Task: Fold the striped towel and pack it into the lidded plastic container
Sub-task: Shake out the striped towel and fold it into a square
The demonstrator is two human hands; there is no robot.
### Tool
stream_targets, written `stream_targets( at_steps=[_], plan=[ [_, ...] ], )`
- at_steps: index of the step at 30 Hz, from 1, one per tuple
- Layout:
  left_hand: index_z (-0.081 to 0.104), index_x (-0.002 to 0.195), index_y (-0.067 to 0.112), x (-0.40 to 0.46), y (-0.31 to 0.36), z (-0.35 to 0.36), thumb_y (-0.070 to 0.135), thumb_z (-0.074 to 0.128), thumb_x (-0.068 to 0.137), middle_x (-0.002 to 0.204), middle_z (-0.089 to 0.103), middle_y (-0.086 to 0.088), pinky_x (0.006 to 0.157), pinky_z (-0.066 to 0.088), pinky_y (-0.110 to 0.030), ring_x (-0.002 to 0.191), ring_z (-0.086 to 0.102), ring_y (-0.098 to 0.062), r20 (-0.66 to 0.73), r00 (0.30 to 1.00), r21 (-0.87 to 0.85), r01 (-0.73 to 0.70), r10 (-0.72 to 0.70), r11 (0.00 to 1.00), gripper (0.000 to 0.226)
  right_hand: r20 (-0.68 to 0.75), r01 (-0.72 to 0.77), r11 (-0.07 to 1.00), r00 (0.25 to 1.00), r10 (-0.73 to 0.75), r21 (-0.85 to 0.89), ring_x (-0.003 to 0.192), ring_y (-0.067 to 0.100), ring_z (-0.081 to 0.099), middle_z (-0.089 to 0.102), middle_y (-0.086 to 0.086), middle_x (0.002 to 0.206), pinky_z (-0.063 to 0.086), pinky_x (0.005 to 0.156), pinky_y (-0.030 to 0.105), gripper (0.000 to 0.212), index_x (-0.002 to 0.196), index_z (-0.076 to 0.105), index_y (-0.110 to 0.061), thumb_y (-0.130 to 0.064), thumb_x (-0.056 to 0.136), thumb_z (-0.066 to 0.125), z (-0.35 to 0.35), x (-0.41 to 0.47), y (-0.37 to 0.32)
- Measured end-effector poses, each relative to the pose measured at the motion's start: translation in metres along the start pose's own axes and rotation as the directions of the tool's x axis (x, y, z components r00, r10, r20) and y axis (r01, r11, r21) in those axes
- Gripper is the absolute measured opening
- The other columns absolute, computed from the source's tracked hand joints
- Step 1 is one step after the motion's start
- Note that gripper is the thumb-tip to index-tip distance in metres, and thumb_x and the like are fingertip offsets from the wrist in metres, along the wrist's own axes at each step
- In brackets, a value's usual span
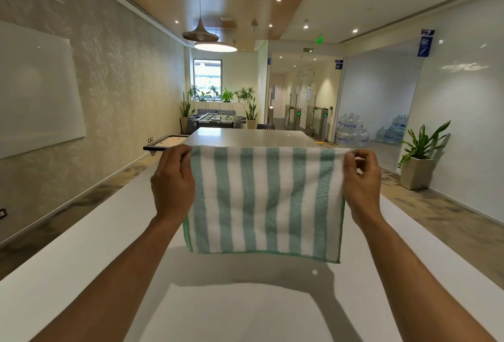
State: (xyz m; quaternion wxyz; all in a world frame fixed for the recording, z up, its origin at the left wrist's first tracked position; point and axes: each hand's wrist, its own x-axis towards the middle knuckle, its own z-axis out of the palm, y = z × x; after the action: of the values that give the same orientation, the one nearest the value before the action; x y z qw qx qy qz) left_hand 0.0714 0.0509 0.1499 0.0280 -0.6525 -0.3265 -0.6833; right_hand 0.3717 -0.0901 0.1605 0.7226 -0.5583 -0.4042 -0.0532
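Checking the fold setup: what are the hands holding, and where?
The striped towel, pinched at its top corners by the left hand and right hand.

Table (81, 254) middle behind striped towel (266, 202); perhaps doubled; forearms cropped below

The white table (81, 273) is bare under and around both arms, so a hand could move freely to either side and down to the top. The striped towel (266, 202) hangs in the air between the left hand (173, 183) and the right hand (361, 182), clear of the table. It blocks the way straight ahead and hides the table part behind it. Farther off, a black picture frame (165, 143) sits at the left edge. It seems to stick out past the edge, but it is hard to tell.
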Motion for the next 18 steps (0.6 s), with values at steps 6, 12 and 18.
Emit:
stream_targets(
  at_steps=[6,12,18],
  plan=[
    [0.062,0.094,0.016,-0.005,-0.006,0.000,0.019,0.061,0.092,0.093,0.063,0.003,0.065,0.048,-0.027,0.070,0.057,-0.014,0.084,0.968,-0.158,0.248,-0.237,0.956,0.004,0.031,-0.029,1.000,0.999,0.029,0.009,0.086,0.011,0.058,0.060,-0.011,0.092,0.048,0.073,0.029,0.007,0.087,0.053,-0.047,-0.044,0.094,0.053,0.001,-0.001,0.001],
    [0.062,0.087,0.024,0.005,-0.015,0.000,0.019,0.068,0.087,0.085,0.062,0.012,0.080,0.049,-0.030,0.080,0.057,-0.004,0.156,0.841,-0.278,0.541,-0.519,0.794,0.008,0.027,-0.049,0.999,0.998,0.049,0.005,0.093,0.023,0.060,0.061,-0.004,0.096,0.053,0.079,0.040,0.006,0.088,0.054,-0.046,-0.045,0.094,0.053,-0.002,-0.003,0.003],
    [0.062,0.104,0.027,0.003,-0.022,-0.002,0.016,0.071,0.085,0.101,0.061,0.009,0.071,0.054,-0.020,0.089,0.062,-0.005,0.279,0.768,-0.423,0.638,-0.577,0.644,0.023,0.005,-0.063,0.998,0.998,0.063,0.021,0.088,0.018,0.058,0.059,-0.003,0.095,0.052,0.081,0.043,0.008,0.087,0.053,-0.044,-0.042,0.095,0.053,-0.002,-0.006,-0.001]
  ],
)
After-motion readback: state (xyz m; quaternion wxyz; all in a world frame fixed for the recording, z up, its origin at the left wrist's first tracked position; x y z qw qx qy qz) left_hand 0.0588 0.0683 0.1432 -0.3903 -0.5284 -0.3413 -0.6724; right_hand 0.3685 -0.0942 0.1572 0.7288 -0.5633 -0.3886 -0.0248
